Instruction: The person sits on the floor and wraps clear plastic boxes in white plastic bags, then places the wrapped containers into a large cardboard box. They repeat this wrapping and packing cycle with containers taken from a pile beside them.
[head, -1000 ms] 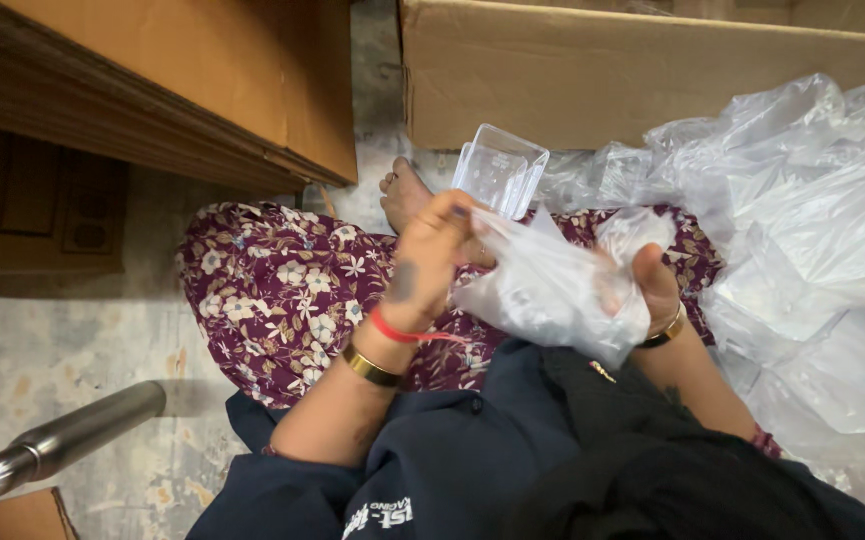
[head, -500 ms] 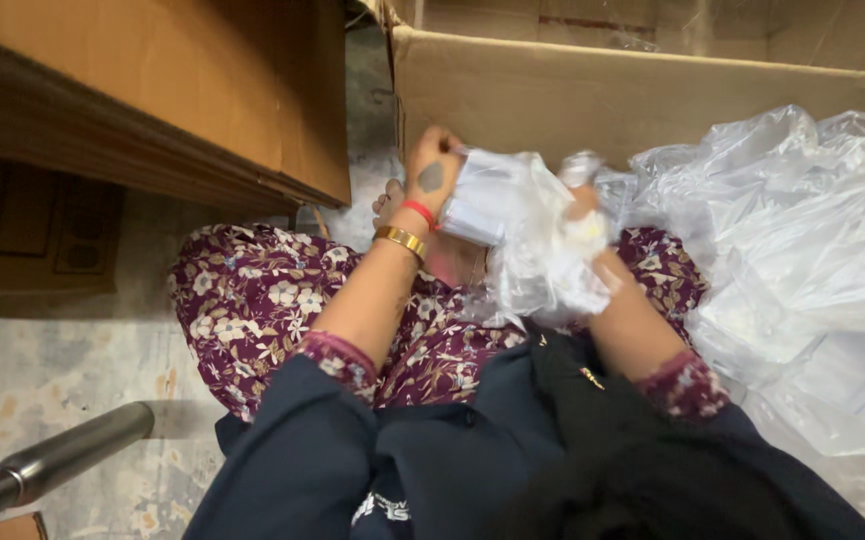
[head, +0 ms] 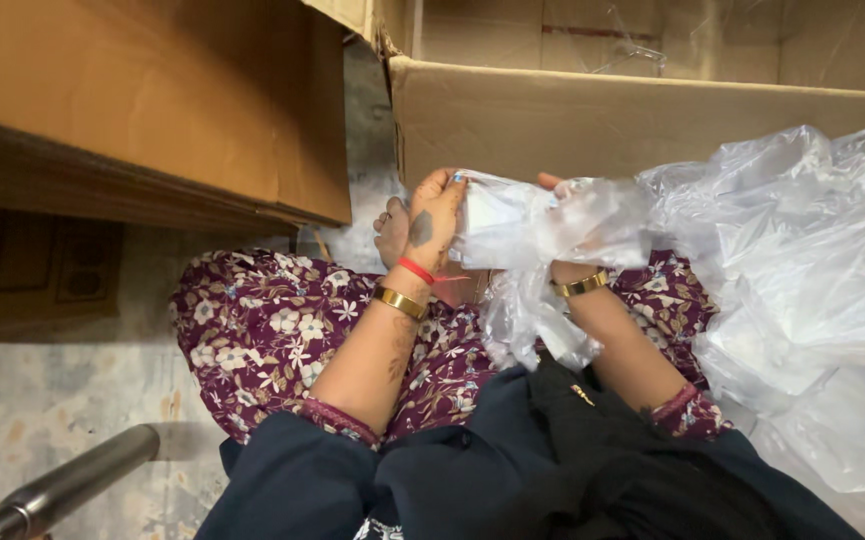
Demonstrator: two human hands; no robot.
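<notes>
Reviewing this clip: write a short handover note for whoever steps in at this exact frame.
Left hand: gripping the left end of a clear plastic bag with a pale flat item inside.
Right hand: mostly hidden under the bag, holding its other side.
Bag is over the lap, before the open cardboard box. Pile of clear plastic bags lies to the right.
Done: item inside the bag. Left: bag not yet put down.

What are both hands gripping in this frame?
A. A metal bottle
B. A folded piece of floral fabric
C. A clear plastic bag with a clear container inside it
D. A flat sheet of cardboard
C: the left hand and right hand both clutch the clear plastic bag in front of the open cardboard box, while the metal bottle lies untouched on the floor.
</notes>
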